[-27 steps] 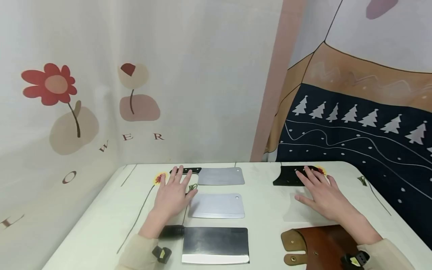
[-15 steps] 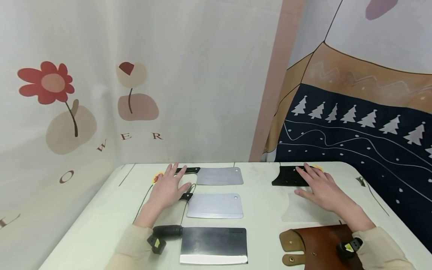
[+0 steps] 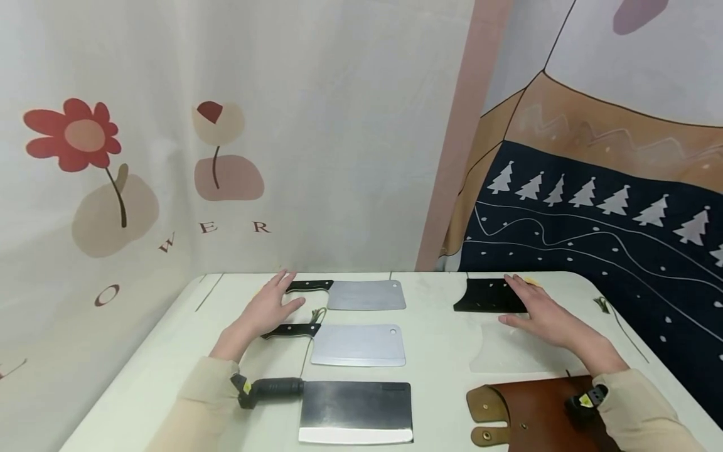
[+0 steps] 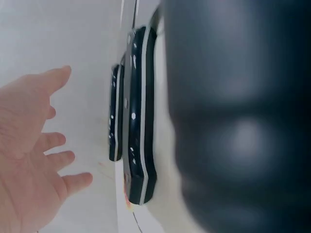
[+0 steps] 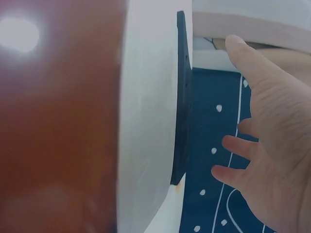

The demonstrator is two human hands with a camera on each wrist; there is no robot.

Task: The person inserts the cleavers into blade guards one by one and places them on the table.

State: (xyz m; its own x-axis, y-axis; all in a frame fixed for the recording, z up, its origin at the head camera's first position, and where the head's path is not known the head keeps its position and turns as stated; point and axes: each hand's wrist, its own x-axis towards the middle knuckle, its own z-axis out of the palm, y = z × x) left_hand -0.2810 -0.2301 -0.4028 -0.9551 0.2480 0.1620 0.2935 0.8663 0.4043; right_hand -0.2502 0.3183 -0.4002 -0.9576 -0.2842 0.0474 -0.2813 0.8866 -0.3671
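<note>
left hand (image 3: 262, 314): hovering, holding fingers (image 4: 77, 182) apart | rear cleaver (image 3: 367, 295): lying rightward on worktop (image 3: 435, 351), long axis running left-right, handle (image 3: 309, 285) facing it | right hand (image 3: 543, 319): hovering nearer black sheath (image 3: 484, 296), gripping nothing

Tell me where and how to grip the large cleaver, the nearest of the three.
Best by its black handle, most likely with the left hand, coming from above on the left. The cleaver lies flat with its thick, rounded handle pointing left, while the bright edge runs along the near side, so keep clear of that.
</note>
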